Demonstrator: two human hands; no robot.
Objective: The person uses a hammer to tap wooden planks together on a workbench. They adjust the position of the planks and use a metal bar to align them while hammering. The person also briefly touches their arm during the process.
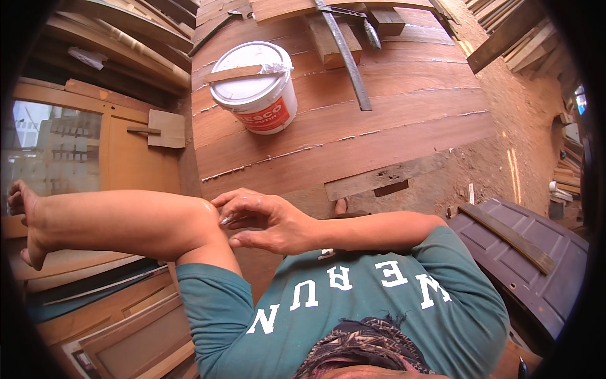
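My left arm is bent and stretches out to the left. At its end my left hand point(26, 221) is raised near the picture's rim, its fingers partly seen and apart, with nothing visible in it. My right hand point(268, 218) reaches across to the left elbow. Its curled fingertips touch the skin there, the thumb stands apart, and white smears show on the fingers. Beyond the hands, a white lidded pail point(271, 101) with a red label stands on a surface of joined wooden planks point(353, 142). A flat wooden stick point(237, 73) with white paste at one end lies across the lid.
A metal bar clamp point(344, 57) rests over wooden blocks point(331, 41) at the far side. A long metal tool point(214, 31) lies at the far left. Glazed wooden frames point(107, 139) lean on the left. A dark panelled door point(536, 252) lies at right, a wooden strip on it.
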